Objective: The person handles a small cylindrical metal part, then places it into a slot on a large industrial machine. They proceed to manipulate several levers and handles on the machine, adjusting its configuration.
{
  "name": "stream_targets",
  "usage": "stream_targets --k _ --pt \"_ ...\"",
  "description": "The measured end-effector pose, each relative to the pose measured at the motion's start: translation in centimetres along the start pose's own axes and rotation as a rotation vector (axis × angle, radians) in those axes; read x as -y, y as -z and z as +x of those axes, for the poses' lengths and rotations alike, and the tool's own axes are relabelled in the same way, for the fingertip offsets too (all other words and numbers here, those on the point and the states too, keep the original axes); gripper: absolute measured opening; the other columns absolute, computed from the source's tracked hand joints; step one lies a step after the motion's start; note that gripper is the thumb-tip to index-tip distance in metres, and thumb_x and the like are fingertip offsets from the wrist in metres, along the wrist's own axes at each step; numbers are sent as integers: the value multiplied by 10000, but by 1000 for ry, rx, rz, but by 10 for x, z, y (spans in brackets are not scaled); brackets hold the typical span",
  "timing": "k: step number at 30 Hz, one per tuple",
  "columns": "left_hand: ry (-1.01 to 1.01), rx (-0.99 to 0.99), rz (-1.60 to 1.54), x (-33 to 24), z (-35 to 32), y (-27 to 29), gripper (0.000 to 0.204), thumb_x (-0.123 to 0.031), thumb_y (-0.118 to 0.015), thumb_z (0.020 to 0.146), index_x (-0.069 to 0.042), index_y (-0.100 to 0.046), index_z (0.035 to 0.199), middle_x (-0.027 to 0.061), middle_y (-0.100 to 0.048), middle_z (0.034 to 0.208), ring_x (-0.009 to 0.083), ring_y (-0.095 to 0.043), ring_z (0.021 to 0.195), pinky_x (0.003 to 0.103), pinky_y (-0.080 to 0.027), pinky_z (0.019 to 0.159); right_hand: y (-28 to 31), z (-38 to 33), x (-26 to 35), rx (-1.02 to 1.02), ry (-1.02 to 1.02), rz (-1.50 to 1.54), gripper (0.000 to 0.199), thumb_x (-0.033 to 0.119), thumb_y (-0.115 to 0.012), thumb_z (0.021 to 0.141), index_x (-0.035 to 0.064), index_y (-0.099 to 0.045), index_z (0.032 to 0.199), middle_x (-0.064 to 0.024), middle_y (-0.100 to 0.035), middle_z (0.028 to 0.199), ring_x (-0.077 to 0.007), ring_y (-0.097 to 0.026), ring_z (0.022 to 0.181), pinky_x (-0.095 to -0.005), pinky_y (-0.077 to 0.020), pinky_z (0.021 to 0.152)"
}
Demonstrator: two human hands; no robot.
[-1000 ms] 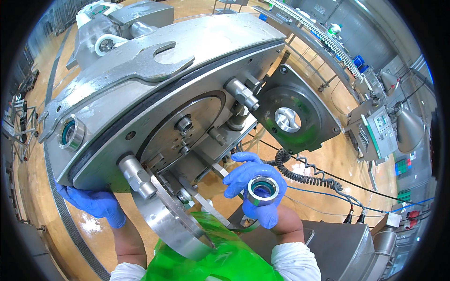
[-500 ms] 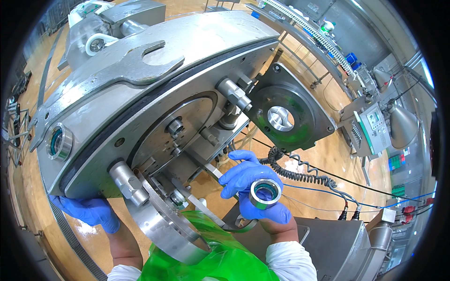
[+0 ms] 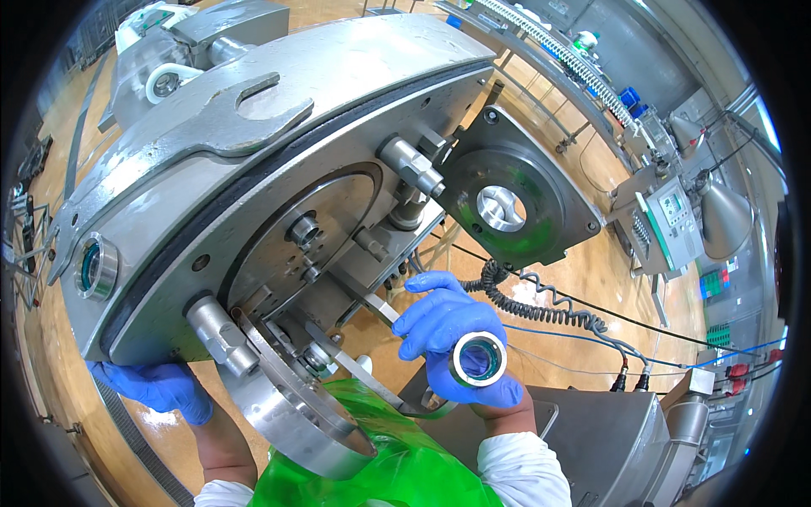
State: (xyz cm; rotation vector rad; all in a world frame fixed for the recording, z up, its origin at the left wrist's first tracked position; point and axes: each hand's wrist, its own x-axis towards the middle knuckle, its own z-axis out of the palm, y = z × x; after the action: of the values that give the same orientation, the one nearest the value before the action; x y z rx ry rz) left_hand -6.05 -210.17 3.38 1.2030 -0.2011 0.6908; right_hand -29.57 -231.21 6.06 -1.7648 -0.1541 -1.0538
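In my right hand (image 3: 448, 325), gloved in blue, is a short metal ring (image 3: 458, 362) with a teal inner lining. The thumb and fingers close round it, and its bore faces up toward me. My left hand (image 3: 160, 390), also in a blue glove, grips the lower left edge of the machine housing (image 3: 363, 63); its fingertips are partly hidden there. A second metal ring (image 3: 97, 269) with a teal lining stands on top of the housing at the left. Beside it lies a large open-ended wrench (image 3: 203, 127). Between my arms sits a thick steel disc (image 3: 296, 418), tilted.
A square metal plate (image 3: 541, 182) with a round hole hangs out to the right of the housing. Threaded posts (image 3: 411, 166) stick out of the machine face. Coiled cables (image 3: 549, 313) cross the right side above a steel cabinet (image 3: 591, 439). A control panel (image 3: 674, 211) stands farther back.
My right hand has turned the ring, so more of its bore faces me. The view has shifted slightly, moving the machine a little left and up in the picture. My left hand keeps its place.
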Motion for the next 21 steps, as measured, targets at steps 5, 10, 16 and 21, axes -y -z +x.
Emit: stream_targets --k 5,10,16,21 --pt "1 -68 65 -4 -2 -5 570 -351 -330 981 31 -338 1403 192 -390 1395 300 -408 1270 416 -320 1079 0 1 3 -9 -41 -4 437 494 -494 860 66 -585 858 -55 -666 751 -258 -643 761 -483 -420 894" --pt "12 -65 48 -4 -1 -4 572 -350 -333 979 33 -338 1404 188 -383 1404 301 -396 1281 421 -318 1081 4 7 10 38 -141 3 538 567 -366 922 75 -576 855 -46 -658 726 -244 -642 761 -477 -412 910" --pt "-22 -59 63 -1 -1 -2 569 -328 -333 984 43 -324 1414 197 -351 1431 310 -373 1306 431 -305 1098 -8 5 2 -160 -182 181 738 735 -155 867 98 -525 822 -69 -623 640 -243 -623 670 -466 -396 927" --pt "-217 46 202 10 -2 9 530 -268 -328 1000 54 -308 1421 216 -331 1445 342 -356 1320 456 -314 1098 -8 4 -4 -204 -204 345 892 847 -37 777 92 -511 811 -82 -601 607 -234 -602 610 -439 -405 905"
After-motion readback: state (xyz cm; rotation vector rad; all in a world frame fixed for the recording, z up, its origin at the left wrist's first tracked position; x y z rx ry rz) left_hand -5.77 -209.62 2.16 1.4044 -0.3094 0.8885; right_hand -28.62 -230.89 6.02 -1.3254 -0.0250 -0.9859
